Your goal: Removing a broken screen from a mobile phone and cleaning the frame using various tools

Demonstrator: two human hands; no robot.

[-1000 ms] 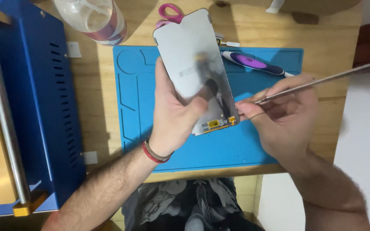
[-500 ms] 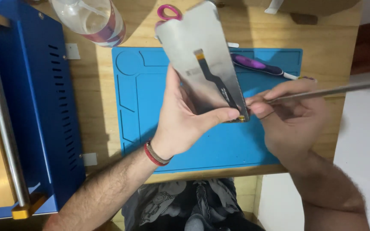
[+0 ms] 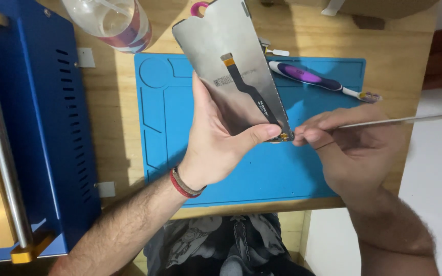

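Item: phone display panel (image 3: 231, 56), back side up, grey, thin and flat, with a dark flex ribbon (image 3: 251, 92) running down its middle to a small gold-coloured connector (image 3: 284, 136) at the lower corner.

Location: I have it raised above the blue work mat (image 3: 282, 174), tilted away from me. My left hand (image 3: 216, 138) is closed around its lower part, palm under the near edge, thumb laid across the bottom toward the connector corner.

Right hand (image 3: 354, 148): pinched shut on a slim metal tool (image 3: 405, 120), its handle running off to the right. The tip sits just beyond my fingertips, at or touching the connector corner; I cannot tell which.

Handling, my judgement: light and stiff, but brittle. It should not be bent or twisted, and the ribbon looks easy to tear or crease. I would grip the long edges and bare backing only, keeping clear of the ribbon and connector. The smooth surface may slip, so a broad, light hold suits it better than a tight one.

Nearby: purple-and-white toothbrush (image 3: 318, 79) on the mat beyond my right hand; clear plastic bottle (image 3: 111, 20) beyond my left; blue machine (image 3: 31, 128) left of my left forearm; pink scissor handle (image 3: 199, 7) behind the panel.
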